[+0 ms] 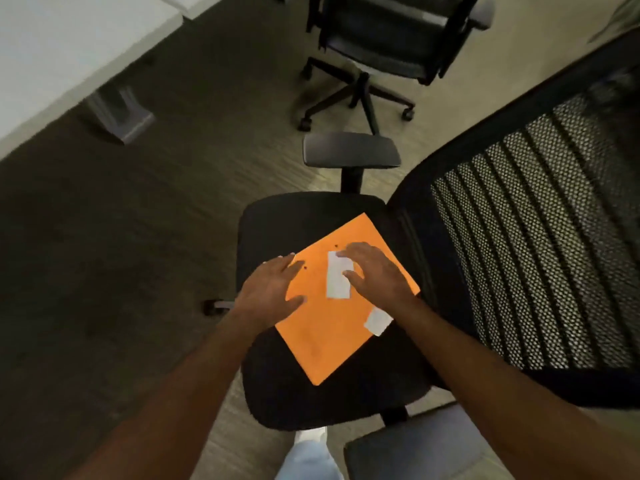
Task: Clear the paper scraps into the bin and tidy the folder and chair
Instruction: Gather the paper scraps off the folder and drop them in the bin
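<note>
head view: i look down on a black chair seat (277, 382).
folder: orange folder (329, 341) lies flat on the seat.
scraps: tall white scrap (336, 282) mid-folder; smaller scrap (377, 322) at its right edge.
left hand (273, 292): spread, flat on the folder's left edge, holding nothing.
right hand (377, 275): open, fingertips touching the tall scrap.
room: grey floor (104, 254), white table (69, 46), second chair (391, 53).
writing: none readable.

Office, swivel chairs (374, 57), white desk (62, 46)

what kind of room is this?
Probably an office or meeting room: two rolling desk chairs, one near and one behind it, a white table, and an orange folder lying on the near seat.
</note>
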The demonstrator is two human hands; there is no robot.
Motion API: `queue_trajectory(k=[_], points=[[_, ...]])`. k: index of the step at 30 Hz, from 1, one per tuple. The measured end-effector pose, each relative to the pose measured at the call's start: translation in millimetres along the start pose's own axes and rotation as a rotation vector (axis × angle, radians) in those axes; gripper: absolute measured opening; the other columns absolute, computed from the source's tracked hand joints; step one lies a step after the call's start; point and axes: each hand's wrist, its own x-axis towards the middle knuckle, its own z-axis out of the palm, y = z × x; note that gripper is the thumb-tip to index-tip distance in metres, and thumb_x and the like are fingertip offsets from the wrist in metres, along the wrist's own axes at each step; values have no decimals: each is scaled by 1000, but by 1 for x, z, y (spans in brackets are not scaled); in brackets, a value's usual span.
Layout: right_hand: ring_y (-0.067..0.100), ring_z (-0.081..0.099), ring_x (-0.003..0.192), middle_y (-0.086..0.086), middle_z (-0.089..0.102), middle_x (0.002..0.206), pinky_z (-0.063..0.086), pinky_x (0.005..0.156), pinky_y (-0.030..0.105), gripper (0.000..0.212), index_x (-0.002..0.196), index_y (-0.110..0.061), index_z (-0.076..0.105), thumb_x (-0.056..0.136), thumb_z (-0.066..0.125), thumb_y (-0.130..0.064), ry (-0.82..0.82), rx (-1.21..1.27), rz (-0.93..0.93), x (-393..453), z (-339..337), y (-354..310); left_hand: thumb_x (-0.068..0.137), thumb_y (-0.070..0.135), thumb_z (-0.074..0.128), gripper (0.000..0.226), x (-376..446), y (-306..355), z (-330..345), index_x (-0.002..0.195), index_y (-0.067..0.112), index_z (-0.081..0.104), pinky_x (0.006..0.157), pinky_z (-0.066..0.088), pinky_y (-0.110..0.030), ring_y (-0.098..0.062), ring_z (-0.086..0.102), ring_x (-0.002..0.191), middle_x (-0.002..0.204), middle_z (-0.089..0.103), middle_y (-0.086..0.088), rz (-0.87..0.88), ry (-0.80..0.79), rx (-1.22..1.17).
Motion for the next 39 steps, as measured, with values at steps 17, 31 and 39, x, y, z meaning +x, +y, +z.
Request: queue_trajectory(k=[17,31,39], points=[[26,49,115,1,45,125,53,82,39,79,134,-30,37,70,83,-20,-234,-165,193,-48,52,108,78,26,80,100,122,80,69,155,17,16,96,47,-44,-34,47,125,143,44,-14,-109,-99,407],[16,57,80,-6,59,84,48,65,32,12,81,-18,65,78,77,-20,-145,256,263,-37,49,126,82,29,78,48,107,53,74,125,15,64,89,55,-40,-29,65,104,117,68,-9,-463,-20,-265],[20,64,79,0,70,81,51,69,35,7,83,-17,73,81,77,-22,-68,574,238,-11,47,60,72,32,84,22,63,16,53,86,18,74,50,40,-23,-14,62,63,66,62,7,-527,56,-494]])
